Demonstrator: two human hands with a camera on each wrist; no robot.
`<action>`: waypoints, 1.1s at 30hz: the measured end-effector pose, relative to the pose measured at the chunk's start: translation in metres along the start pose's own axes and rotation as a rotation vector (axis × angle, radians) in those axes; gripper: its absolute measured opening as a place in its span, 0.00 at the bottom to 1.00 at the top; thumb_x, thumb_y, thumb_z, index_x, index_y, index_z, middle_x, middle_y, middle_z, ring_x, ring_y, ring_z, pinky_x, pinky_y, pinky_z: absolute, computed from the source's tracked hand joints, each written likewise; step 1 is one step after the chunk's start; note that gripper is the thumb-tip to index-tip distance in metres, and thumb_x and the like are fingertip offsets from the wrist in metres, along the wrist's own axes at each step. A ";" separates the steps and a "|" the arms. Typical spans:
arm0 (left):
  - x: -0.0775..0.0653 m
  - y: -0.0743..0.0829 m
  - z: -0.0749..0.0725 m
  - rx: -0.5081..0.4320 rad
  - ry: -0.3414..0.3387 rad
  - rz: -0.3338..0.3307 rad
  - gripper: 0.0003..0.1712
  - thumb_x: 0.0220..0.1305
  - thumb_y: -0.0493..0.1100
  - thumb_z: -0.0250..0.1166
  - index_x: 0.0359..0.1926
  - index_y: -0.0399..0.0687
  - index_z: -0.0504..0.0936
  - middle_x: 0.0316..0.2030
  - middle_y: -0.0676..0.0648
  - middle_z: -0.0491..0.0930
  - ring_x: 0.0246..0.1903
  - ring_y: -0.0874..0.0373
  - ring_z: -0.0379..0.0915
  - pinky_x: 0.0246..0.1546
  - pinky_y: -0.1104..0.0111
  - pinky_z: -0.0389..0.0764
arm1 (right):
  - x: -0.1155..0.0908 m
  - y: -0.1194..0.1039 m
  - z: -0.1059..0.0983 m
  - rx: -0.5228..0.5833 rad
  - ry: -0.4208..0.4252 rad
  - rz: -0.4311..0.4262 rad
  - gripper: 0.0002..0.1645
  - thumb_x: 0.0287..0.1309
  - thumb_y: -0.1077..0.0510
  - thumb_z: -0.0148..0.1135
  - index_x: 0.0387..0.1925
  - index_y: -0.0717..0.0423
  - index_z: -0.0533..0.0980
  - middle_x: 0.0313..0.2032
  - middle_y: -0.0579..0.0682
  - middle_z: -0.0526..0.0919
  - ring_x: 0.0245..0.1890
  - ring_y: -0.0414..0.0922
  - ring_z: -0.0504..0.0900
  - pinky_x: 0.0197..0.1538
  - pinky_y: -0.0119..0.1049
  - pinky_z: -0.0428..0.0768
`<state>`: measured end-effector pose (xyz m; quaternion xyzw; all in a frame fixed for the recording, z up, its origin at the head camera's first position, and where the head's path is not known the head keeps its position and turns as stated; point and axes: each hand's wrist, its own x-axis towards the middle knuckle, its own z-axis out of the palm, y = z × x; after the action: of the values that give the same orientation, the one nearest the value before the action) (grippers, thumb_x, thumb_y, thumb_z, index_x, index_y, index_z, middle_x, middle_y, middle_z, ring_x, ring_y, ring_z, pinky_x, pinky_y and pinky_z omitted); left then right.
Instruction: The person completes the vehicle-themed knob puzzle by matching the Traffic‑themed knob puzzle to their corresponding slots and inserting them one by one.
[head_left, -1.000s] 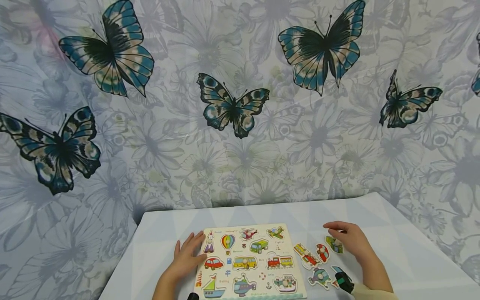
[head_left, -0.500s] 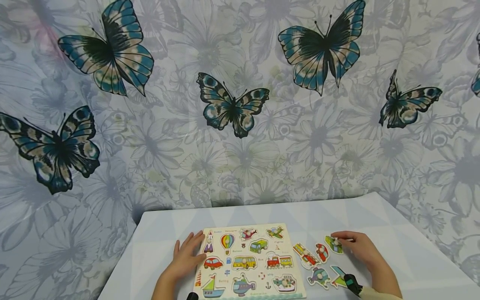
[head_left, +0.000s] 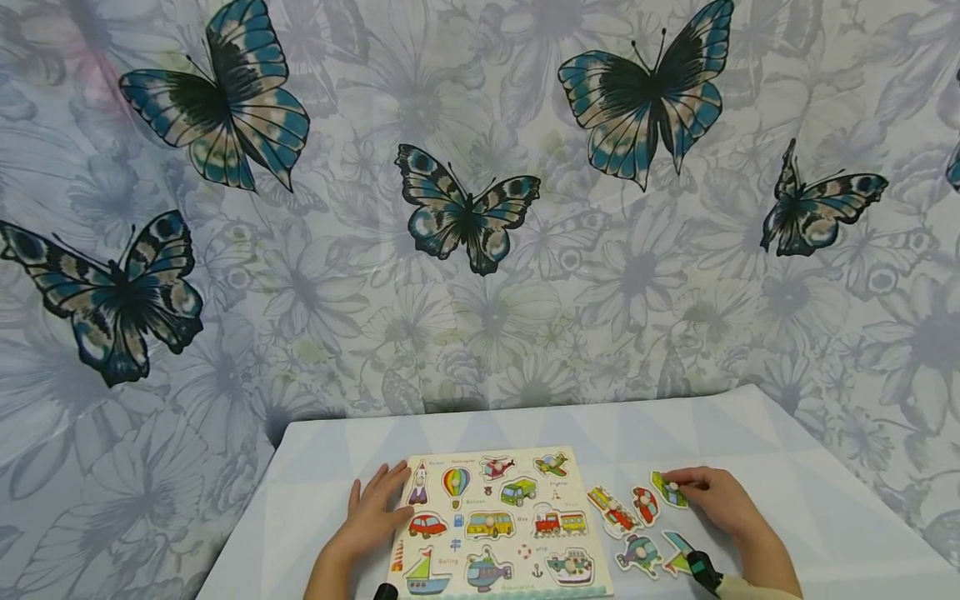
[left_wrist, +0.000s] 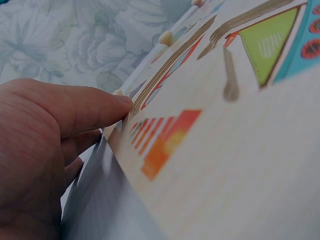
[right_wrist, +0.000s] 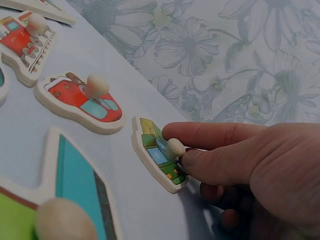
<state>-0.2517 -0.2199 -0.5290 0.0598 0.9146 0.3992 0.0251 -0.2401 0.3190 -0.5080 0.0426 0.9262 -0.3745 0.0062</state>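
My left hand [head_left: 372,515] rests at the left edge of the wooden puzzle board [head_left: 480,590], fingers spread. In the left wrist view its thumb [left_wrist: 100,105] lies on the board's edge. On the right, my right hand [head_left: 720,498] pinches the round knob [right_wrist: 175,148] of a green truck puzzle piece [right_wrist: 159,154] between thumb and finger. The piece tilts in the right wrist view. Close by lie a red car piece [right_wrist: 85,102], a red train piece [head_left: 612,511], a submarine piece [head_left: 638,554] and a sailboat piece [head_left: 677,554], partly hidden by the wrist strap.
Pictures of vehicles cover the board, among them a yellow bus [head_left: 490,525] and a ship [head_left: 570,567]. A pale cloth covers the table [head_left: 330,454], and a butterfly-patterned curtain [head_left: 337,333] hangs behind its far edge.
My right hand has come down and slightly right onto the green truck piece and now grips its knob; the piece has turned slightly. My left hand stays in place.
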 end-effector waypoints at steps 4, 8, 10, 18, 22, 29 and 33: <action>0.000 0.001 0.000 0.002 0.004 -0.002 0.38 0.58 0.39 0.69 0.70 0.42 0.70 0.76 0.41 0.60 0.78 0.34 0.40 0.70 0.33 0.19 | 0.000 0.000 0.001 -0.014 0.011 -0.020 0.15 0.62 0.63 0.61 0.50 0.59 0.85 0.52 0.61 0.85 0.43 0.43 0.80 0.42 0.35 0.77; 0.001 0.000 0.001 0.005 0.006 -0.003 0.38 0.58 0.39 0.69 0.70 0.42 0.70 0.76 0.41 0.60 0.77 0.34 0.41 0.70 0.33 0.19 | 0.001 0.001 0.002 -0.026 0.019 -0.018 0.15 0.62 0.63 0.62 0.49 0.58 0.85 0.52 0.61 0.85 0.45 0.46 0.81 0.43 0.36 0.78; 0.001 -0.001 0.001 0.011 0.006 -0.002 0.38 0.58 0.39 0.69 0.70 0.42 0.70 0.75 0.41 0.60 0.77 0.34 0.41 0.70 0.33 0.20 | 0.000 0.002 0.002 -0.030 0.022 -0.015 0.15 0.62 0.62 0.62 0.49 0.58 0.85 0.52 0.61 0.85 0.46 0.47 0.81 0.43 0.36 0.78; 0.001 0.000 0.002 0.021 0.015 -0.005 0.38 0.57 0.40 0.69 0.69 0.42 0.71 0.75 0.41 0.61 0.77 0.34 0.41 0.70 0.33 0.20 | 0.000 0.004 0.002 -0.036 0.017 -0.018 0.14 0.62 0.62 0.62 0.49 0.57 0.85 0.52 0.61 0.84 0.47 0.50 0.82 0.44 0.37 0.78; 0.001 0.002 0.002 0.026 0.023 -0.016 0.37 0.57 0.39 0.69 0.69 0.42 0.71 0.75 0.41 0.61 0.78 0.35 0.41 0.70 0.33 0.20 | 0.002 0.003 0.002 -0.032 0.005 -0.009 0.14 0.63 0.61 0.62 0.49 0.57 0.85 0.53 0.61 0.84 0.47 0.50 0.81 0.44 0.38 0.79; 0.002 0.002 0.003 0.029 0.022 -0.021 0.37 0.58 0.39 0.69 0.69 0.43 0.71 0.75 0.42 0.61 0.78 0.36 0.41 0.70 0.33 0.20 | 0.003 0.004 0.002 -0.040 0.007 -0.021 0.14 0.62 0.62 0.62 0.48 0.57 0.85 0.51 0.60 0.85 0.43 0.44 0.80 0.43 0.37 0.78; 0.002 0.002 0.002 0.031 0.019 -0.020 0.37 0.58 0.39 0.69 0.69 0.43 0.71 0.75 0.42 0.61 0.78 0.36 0.41 0.70 0.33 0.20 | 0.003 0.003 0.002 -0.053 0.012 -0.027 0.13 0.62 0.61 0.62 0.47 0.57 0.85 0.50 0.60 0.85 0.43 0.44 0.80 0.43 0.37 0.78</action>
<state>-0.2528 -0.2166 -0.5289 0.0470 0.9214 0.3852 0.0196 -0.2431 0.3204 -0.5117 0.0322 0.9363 -0.3496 -0.0033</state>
